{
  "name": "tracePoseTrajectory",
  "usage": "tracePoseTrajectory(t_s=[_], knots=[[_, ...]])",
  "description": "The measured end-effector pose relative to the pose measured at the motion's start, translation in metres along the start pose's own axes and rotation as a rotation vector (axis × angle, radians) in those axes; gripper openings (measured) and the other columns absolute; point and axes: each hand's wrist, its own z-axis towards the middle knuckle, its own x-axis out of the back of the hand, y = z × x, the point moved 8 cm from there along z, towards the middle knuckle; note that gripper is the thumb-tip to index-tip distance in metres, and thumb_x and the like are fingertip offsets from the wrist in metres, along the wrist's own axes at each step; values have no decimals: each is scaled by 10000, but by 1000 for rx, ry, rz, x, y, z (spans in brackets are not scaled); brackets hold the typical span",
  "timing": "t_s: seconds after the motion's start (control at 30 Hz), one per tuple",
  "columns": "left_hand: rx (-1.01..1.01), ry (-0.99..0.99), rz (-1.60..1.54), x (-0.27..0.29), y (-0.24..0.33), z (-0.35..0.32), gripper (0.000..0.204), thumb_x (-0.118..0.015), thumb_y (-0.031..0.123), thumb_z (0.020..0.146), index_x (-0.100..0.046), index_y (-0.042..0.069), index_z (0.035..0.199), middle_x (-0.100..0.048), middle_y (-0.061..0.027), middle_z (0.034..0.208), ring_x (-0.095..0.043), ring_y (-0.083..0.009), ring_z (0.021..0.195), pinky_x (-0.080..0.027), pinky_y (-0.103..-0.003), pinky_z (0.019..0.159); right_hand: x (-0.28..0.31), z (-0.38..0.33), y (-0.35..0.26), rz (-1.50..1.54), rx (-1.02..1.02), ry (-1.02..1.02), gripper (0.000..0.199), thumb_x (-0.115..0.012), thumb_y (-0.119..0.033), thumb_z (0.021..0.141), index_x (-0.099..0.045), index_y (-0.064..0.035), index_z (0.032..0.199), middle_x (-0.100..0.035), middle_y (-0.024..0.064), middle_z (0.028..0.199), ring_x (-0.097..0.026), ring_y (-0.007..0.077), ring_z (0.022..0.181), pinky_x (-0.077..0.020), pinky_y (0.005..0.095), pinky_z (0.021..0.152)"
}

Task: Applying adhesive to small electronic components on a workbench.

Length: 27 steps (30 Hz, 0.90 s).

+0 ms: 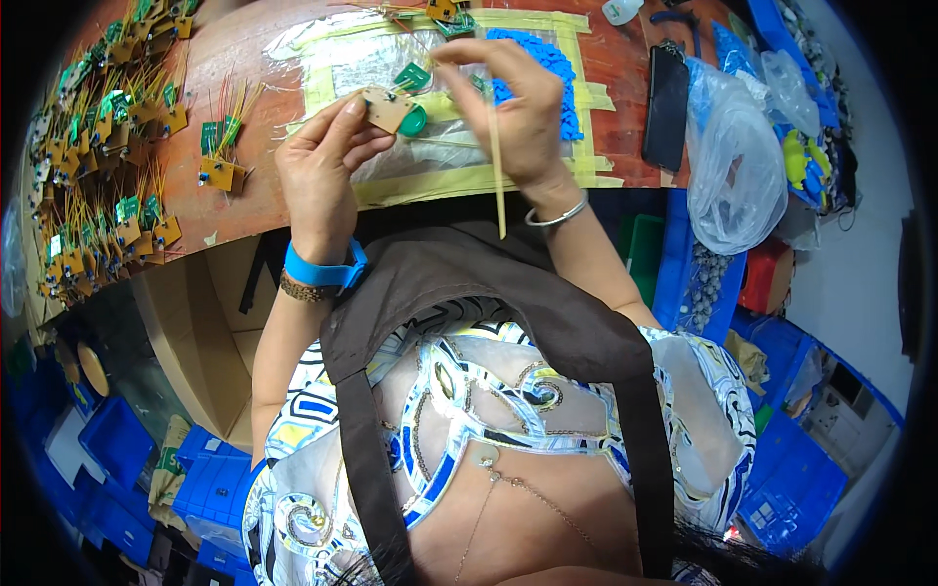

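Observation:
My left hand (324, 161) is closed, pinching a small tan circuit board (385, 111) between thumb and fingers. Dark components sit on the board's upper face. Just beyond it is a round green piece (414, 120); whether it touches the board I cannot tell. A thin wooden stick (496, 176) hangs down from my right hand (526, 109), which is curled around it, slightly blurred, above the work mat. Between my hands, a small green circuit board (412, 76) with thin wires lies over the taped clear sheet (371, 54).
Many wired tan and green boards (107, 146) crowd the table's left side, with a separate cluster (223, 174) nearer me. Blue pieces (547, 68) are heaped right of the mat. Farther right are a black phone (665, 109) and clear plastic bags (738, 166). A cardboard box (195, 332) stands below the table edge.

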Motion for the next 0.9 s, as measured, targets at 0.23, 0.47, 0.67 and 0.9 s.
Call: tracePoseTrajectory(t_s=[0.23,0.47,0.67,0.9], knots=[[-58,73,21,21,11,3,252,-624,104,915,-632,-88,1078,-663,-117,863,-673,-179,722,-595,-289,667,-5,-28,27,-332,-15,-239,340,-767,-175,729,-634,-78,1026,-675,95,893,-629,270,838,-420,353,771],[-436,294,238,74,71,-7,222,-619,101,921,-658,-55,1074,-675,-91,853,-649,-132,695,-570,-264,655,-3,-19,23,-432,70,-162,176,-711,-82,761,-655,-58,926,-676,95,847,-640,260,786,-456,354,704],[-484,525,821,139,99,-27,212,-616,124,929,-685,-39,1045,-663,-53,724,-582,-62,598,-472,-206,525,12,-11,20,-335,117,28,182,-697,29,739,-670,-38,907,-664,110,811,-637,268,761,-485,337,654],[-811,628,1217,97,115,-46,219,-666,110,874,-695,38,1079,-615,-89,862,-591,-137,710,-471,-278,598,-20,-24,32,585,-527,111,205,-651,22,857,-613,4,1057,-653,57,940,-637,113,833,-543,245,725]])
